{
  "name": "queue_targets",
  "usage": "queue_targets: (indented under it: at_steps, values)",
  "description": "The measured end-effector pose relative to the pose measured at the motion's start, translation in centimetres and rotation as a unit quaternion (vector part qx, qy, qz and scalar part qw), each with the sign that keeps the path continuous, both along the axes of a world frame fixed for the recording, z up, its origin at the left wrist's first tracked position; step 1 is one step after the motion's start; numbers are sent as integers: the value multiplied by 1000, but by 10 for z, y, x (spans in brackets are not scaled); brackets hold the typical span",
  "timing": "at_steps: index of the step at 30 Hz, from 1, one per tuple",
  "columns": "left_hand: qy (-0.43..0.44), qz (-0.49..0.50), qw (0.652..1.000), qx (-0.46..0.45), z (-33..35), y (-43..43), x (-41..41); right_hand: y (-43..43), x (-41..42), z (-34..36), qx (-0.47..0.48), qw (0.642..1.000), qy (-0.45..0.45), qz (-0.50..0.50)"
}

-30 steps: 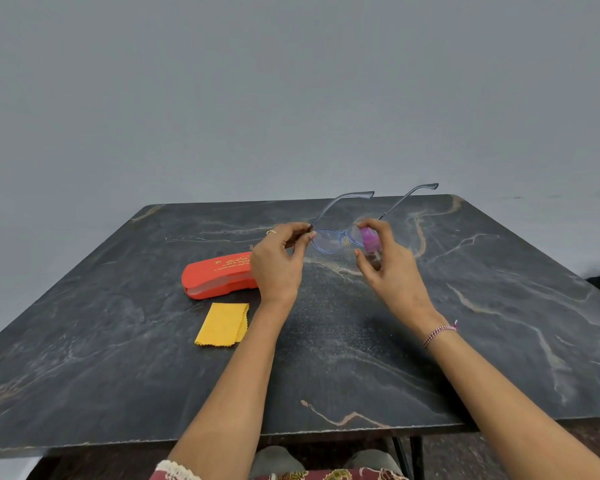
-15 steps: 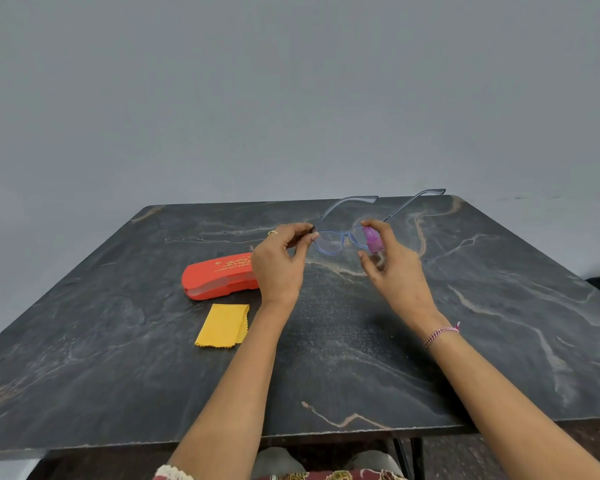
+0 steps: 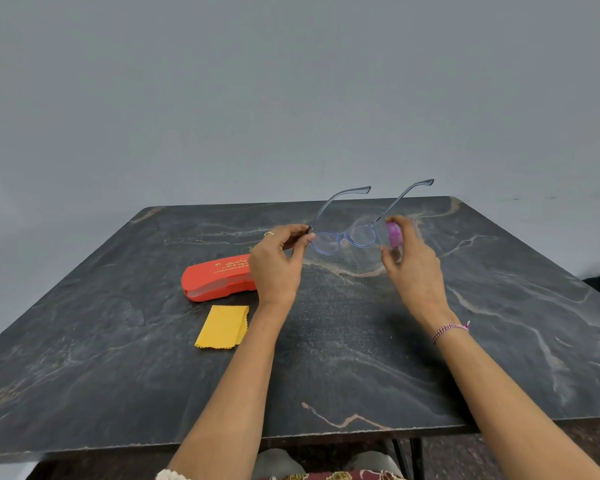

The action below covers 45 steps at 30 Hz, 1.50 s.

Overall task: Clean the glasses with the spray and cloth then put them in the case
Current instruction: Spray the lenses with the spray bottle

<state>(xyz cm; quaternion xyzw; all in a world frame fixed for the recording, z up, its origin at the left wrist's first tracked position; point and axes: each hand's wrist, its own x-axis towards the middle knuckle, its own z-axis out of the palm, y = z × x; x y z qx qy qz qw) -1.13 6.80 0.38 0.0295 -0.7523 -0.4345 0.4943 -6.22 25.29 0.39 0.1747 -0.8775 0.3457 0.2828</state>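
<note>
Above the table [image 3: 118, 375], left hand [image 3: 276, 268] pinches glasses [image 3: 342, 237]; right hand [image 3: 413, 268] grips spray [image 3: 394, 233].

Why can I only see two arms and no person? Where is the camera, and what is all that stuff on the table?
There is no machine here, just a person. The camera sits on the person's head and looks down, so you see only their arms and hands, as if through their eyes. The left hand pinches one corner of the blue glasses, held up above the dark table. The right hand holds a little pink spray right beside one lens. On the table lie a red case and, nearer to the person, a yellow cloth. The cloth is for wiping the glasses; the case is where they go afterwards.
</note>
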Motion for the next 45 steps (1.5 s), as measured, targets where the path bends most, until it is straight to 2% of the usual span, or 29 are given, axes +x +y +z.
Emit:
queue_targets:
  at_steps: [9, 13, 17, 20, 23, 30, 34, 39, 45]
  values:
    - [-7, 5, 1000, 9, -1, -2, -1, 5, -4, -1, -2, 1000, -28, -13]
    - [-54, -15, 993, 108, 2, 1, -2, 6, -5, -1, -46, 999, -18, 13]
    - [-94, -121, 931, 330, 7, 5, -1, 2, -3, -1, -85, 995, -5, 56]
    - [-116, -180, 885, 414, 9, 4, 0, -6, 2, -1, -86, 991, 15, 104]
    - [-146, -228, 847, 457, 11, 5, 0, -7, 2, -1, -75, 989, 25, 127]
    - [-175, -251, 826, 473, 13, 6, 0, -6, 0, -2, -53, 990, 21, 126]
    - [-183, -254, 825, 470, 13, 4, 1, -2, -5, -3, -92, 992, 20, 86]
    - [-195, -254, 831, 455, 14, 1, 1, 9, -18, -8, -113, 993, -7, 33]
    - [-196, -240, 850, 425, 12, -6, 0, 14, -20, -7, -123, 991, -37, 48]
